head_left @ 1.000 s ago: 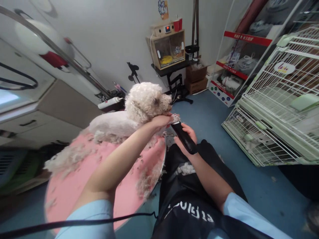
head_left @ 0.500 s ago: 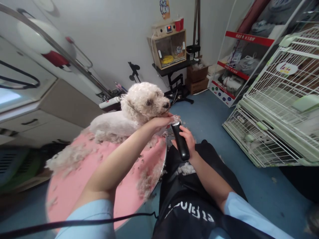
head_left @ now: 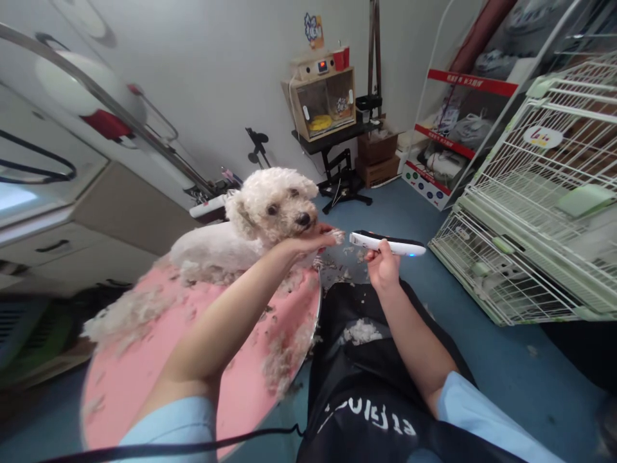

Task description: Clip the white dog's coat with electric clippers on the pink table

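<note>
A white curly-headed dog (head_left: 274, 202), its body clipped short, lies on a round pink table (head_left: 193, 321). Under its chin, my left hand (head_left: 311, 242) is closed around the dog's front paw (head_left: 339, 236), which sticks out past the fingers. My right hand (head_left: 384, 269) grips a black-and-white hair clipper (head_left: 395, 247) from below, thumb on its side. A blue light glows near the clipper's rear end. Its blade end points left at the paw, with a small gap between them.
Loose fur (head_left: 132, 312) is scattered over the table, and more lies on my black apron (head_left: 361, 332). Wire cages (head_left: 520, 212) stand at right, near a shelf rack (head_left: 453, 138). A wooden cabinet (head_left: 308, 103) sits on a black stand behind. A cable (head_left: 193, 448) crosses low in front.
The clipper has moved right, away from the paw, and turned from upright to nearly level, its white side now showing. The dog's head has turned toward me. My left hand still holds the paw.
</note>
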